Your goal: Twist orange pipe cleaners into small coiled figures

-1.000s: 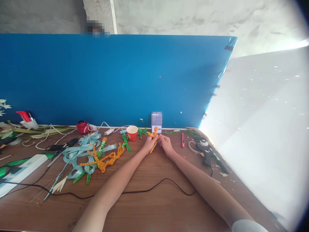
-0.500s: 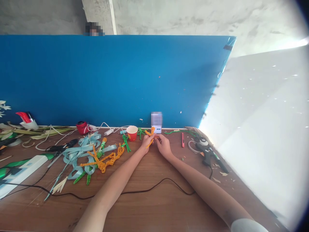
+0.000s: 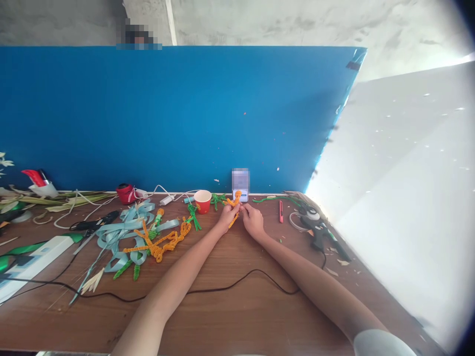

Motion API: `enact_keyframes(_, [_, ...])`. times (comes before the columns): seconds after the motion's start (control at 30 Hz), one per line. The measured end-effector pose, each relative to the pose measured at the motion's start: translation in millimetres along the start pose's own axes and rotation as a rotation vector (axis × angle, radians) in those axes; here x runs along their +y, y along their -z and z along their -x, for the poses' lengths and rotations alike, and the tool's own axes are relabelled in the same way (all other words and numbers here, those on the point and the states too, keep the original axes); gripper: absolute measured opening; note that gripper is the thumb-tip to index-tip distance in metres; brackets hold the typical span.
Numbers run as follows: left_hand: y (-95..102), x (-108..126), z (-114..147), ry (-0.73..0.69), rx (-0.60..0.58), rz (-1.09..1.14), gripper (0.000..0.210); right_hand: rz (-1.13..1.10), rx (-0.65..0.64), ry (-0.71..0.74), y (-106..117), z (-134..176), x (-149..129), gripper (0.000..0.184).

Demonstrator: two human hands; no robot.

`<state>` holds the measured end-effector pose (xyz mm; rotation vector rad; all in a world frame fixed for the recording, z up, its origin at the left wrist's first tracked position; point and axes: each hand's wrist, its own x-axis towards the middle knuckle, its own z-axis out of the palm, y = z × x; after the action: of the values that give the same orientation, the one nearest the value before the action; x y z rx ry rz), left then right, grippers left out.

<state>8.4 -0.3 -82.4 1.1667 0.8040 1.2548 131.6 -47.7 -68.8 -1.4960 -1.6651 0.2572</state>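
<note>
My left hand (image 3: 226, 217) is closed around an orange pipe-cleaner figure (image 3: 237, 196), whose looped top sticks up above the fingers and one strand hangs below. Close beside it, my right hand (image 3: 253, 219) pinches at the figure's right side; its fingertips almost meet the left ones, and what lies between them is too small to make out. Directly behind the hands a phone (image 3: 240, 184) leans upright against the blue panel. A red paper cup (image 3: 203, 201) and green pipe-cleaner pieces (image 3: 218, 200) stand just left of the hands.
Light-blue ribbon (image 3: 122, 232) and orange braided pipe cleaners (image 3: 163, 246) lie tangled on the left, near a white power strip (image 3: 40, 264). A red cutter (image 3: 281, 211) and a glue gun (image 3: 316, 232) are at right. A black cable (image 3: 237, 284) crosses the table. Behind rises a blue panel (image 3: 185, 118).
The orange figure has turned a little in my left hand, its top shifting slightly right. My right hand's fingers have curled in more. The whole view has shifted slightly.
</note>
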Motion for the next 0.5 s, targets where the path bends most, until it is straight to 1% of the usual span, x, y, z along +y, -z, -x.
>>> enact_keyframes(0.1, [-1.1, 0, 1, -0.058, -0.044, -0.043, 0.029, -0.014, 0.020, -0.050, -2, -3, 4, 0.040])
enact_keyframes(0.23, [-3.0, 1, 4, -0.126, -0.060, -0.097, 0.027, -0.081, 0.031, -0.087, -4, -8, 10, 0.052])
enact_keyframes(0.37, [-4.8, 3, 6, -0.160, -0.039, -0.135, 0.023, -0.185, 0.021, -0.097, -7, -11, 15, 0.063])
enact_keyframes(0.5, [-5.2, 3, 6, -0.180, 0.007, -0.136, 0.025, -0.294, 0.037, -0.077, -9, -11, 18, 0.062])
